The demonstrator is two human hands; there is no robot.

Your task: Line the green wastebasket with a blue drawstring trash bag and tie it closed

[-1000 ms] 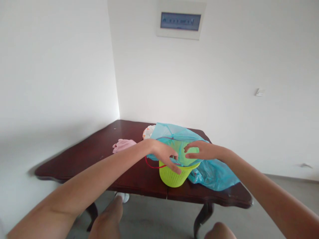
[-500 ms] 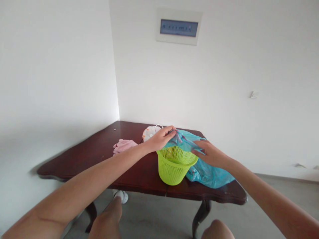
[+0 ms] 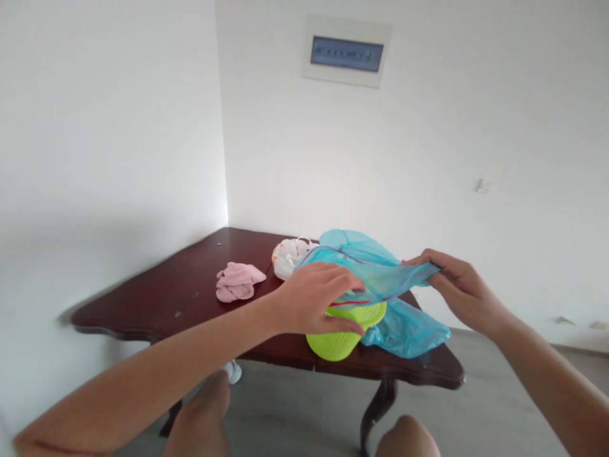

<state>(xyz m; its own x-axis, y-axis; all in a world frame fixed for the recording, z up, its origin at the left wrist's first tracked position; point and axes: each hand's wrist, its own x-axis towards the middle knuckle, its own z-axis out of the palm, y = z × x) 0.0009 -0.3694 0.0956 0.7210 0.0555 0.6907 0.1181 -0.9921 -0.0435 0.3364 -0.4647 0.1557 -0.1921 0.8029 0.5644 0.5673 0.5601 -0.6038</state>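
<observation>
A thin, translucent blue plastic bag (image 3: 380, 279) with a red line along its edge spreads over the top of a lime-green mesh basket (image 3: 335, 346). My right hand (image 3: 459, 289) pinches the bag's right end and holds it stretched above the basket. My left hand (image 3: 321, 298) is beside the basket's left rim, thumb and fingers apart, with the bag's edge close to its fingertips. It hides part of the basket. More crumpled blue plastic (image 3: 406, 330) lies on the table right of the basket.
The dark brown wooden table (image 3: 157, 298) stands in a corner against white walls. A folded pink cloth (image 3: 238, 281) lies left of my left hand. Behind the basket sits a white bag (image 3: 285, 257) with orange marks. An electrical panel (image 3: 347, 56) is on the wall.
The bag, bunched between both hands before, is now spread wide over the basket. My right hand has moved right with its edge; my left hand has come lower and opened.
</observation>
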